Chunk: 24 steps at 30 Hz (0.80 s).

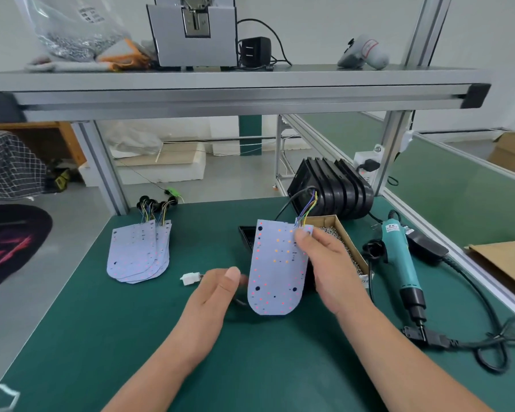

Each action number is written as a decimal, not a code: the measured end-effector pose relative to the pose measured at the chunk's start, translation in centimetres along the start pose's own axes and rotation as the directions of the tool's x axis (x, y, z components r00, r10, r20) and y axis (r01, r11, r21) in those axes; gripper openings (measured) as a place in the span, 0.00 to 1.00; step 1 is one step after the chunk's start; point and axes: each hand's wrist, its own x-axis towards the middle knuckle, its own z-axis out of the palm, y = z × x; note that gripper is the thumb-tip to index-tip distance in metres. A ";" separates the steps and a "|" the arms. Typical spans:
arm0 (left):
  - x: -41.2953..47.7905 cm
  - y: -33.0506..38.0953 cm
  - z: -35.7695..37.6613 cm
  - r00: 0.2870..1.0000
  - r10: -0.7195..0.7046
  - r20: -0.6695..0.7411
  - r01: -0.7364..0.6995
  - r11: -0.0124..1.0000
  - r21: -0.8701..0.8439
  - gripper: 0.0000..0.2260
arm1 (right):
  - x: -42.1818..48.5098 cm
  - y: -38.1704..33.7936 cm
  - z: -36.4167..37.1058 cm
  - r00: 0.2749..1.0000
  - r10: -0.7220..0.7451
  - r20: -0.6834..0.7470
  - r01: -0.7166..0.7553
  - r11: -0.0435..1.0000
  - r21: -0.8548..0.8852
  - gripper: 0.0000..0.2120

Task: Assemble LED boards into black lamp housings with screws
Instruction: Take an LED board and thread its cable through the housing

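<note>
Assembly workshop — aluminium-frame bench, screwdriver

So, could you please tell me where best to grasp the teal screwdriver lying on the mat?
With the right hand, once it releases the LED board, come from above and wrap the teal barrel of the screwdriver: it lies flat, bit end nearest you.
</note>
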 end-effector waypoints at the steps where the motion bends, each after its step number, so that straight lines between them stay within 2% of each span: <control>1: 0.1 -0.1 0.0 1.000 -0.009 -0.008 0.009 1.000 -0.002 0.29 | -0.1 -0.3 0.3 1.000 -0.005 -0.007 0.004 0.999 -0.049 0.12; 4: 0.5 0.0 0.2 0.999 -0.036 -0.032 0.035 0.998 -0.045 0.26 | -0.6 -0.8 0.9 1.000 -0.009 -0.002 0.008 0.968 -0.252 0.22; 5: 0.6 0.0 0.3 0.999 -0.040 -0.036 0.038 0.998 -0.059 0.26 | -0.7 -0.9 1.0 1.000 -0.002 0.013 0.005 0.958 -0.287 0.21; 8: 1.2 -0.3 0.3 0.994 -0.069 -0.087 0.056 0.988 -0.142 0.20 | -0.9 -0.8 1.4 0.998 0.058 0.028 -0.049 0.967 -0.252 0.18; 11: 1.7 -0.5 0.2 0.984 -0.123 -0.130 0.092 0.971 -0.222 0.12 | -0.8 -0.7 1.8 0.996 0.077 -0.044 -0.084 0.975 -0.207 0.23; 18: 1.7 0.4 0.2 0.991 -0.127 -0.030 0.116 0.962 -0.247 0.15 | -0.9 -0.2 2.7 0.993 0.110 -0.036 -0.116 0.945 -0.305 0.24; 22: 1.7 1.0 -0.4 0.991 -0.113 0.066 0.128 0.933 -0.336 0.15 | -1.1 -0.4 2.7 0.989 0.146 0.014 -0.137 0.951 -0.276 0.21; 24: 1.8 1.3 -0.5 0.995 -0.079 0.055 0.093 0.941 -0.325 0.14 | -1.4 -0.5 3.0 0.981 0.184 0.068 -0.160 0.952 -0.262 0.19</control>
